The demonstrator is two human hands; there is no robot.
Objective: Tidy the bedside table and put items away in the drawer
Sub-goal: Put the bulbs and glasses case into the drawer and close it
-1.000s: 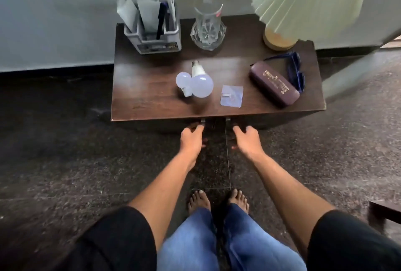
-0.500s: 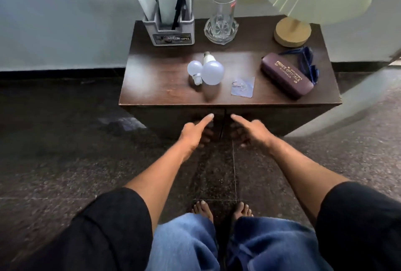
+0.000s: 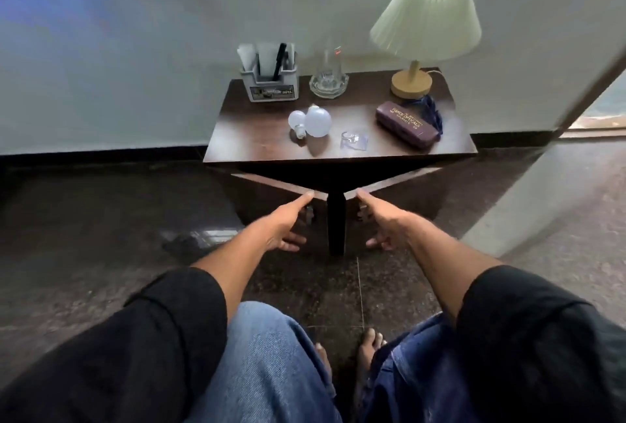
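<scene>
the dark wooden bedside table (image 3: 257, 148) has its two brown doors (image 3: 271, 185) swung out. the left hand (image 3: 284, 223) and right hand (image 3: 386, 219) each touch a door's top corner with a straight forefinger, the other fingers loose and holding nothing. white bulbs (image 3: 310, 123) lie on top.

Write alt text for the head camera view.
A person's left hand and right hand touch the top edges of two half-open doors under a dark bedside table. On top sit two bulbs, a glasses case, a lamp, a glass and an organiser.
</scene>
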